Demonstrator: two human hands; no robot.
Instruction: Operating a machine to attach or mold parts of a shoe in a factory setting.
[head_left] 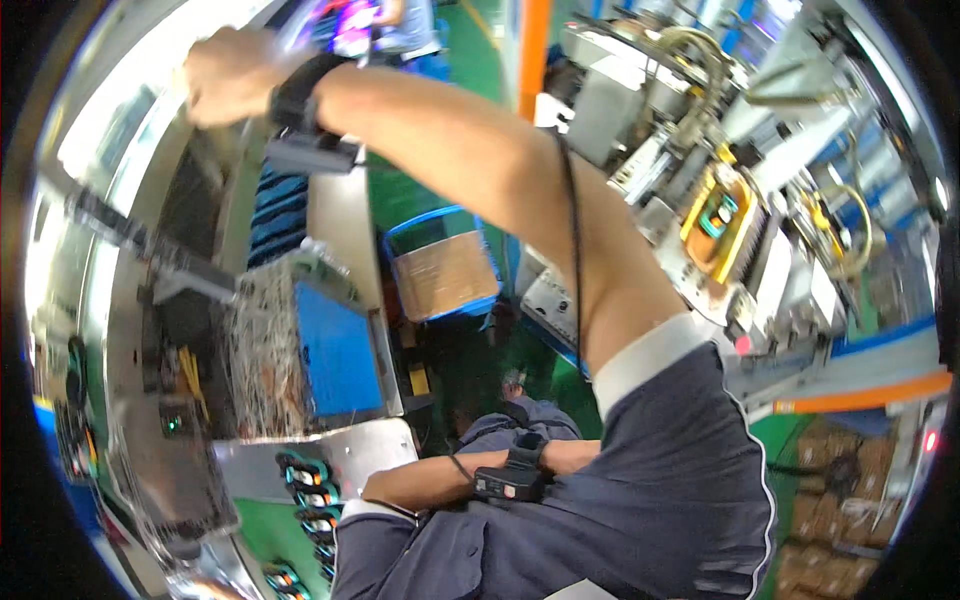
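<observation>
My right arm reaches across to the upper left. My right hand (pixel 230 78) is closed like a fist beside a brightly lit machine frame (pixel 120 135); its fingertips are blurred, and I cannot see what they hold, if anything. My left forearm lies bent across my waist. Past its wrist strap, my left hand (pixel 575 457) is tucked by my right sleeve, with its fingers hidden. Both wrists carry black strapped devices. Below my right arm stands a block with a streaked, worn side and a blue panel (pixel 338 350). Several black, teal and orange parts (pixel 308 485) line a metal plate (pixel 375 450).
A blue-framed stool (pixel 445 275) with a brown seat stands on the green floor. To the right, a bench with hoses and machinery carries a yellow tray (pixel 718 222) holding a teal part. Cardboard boxes (pixel 830 500) are stacked at lower right. An orange post (pixel 534 60) rises ahead.
</observation>
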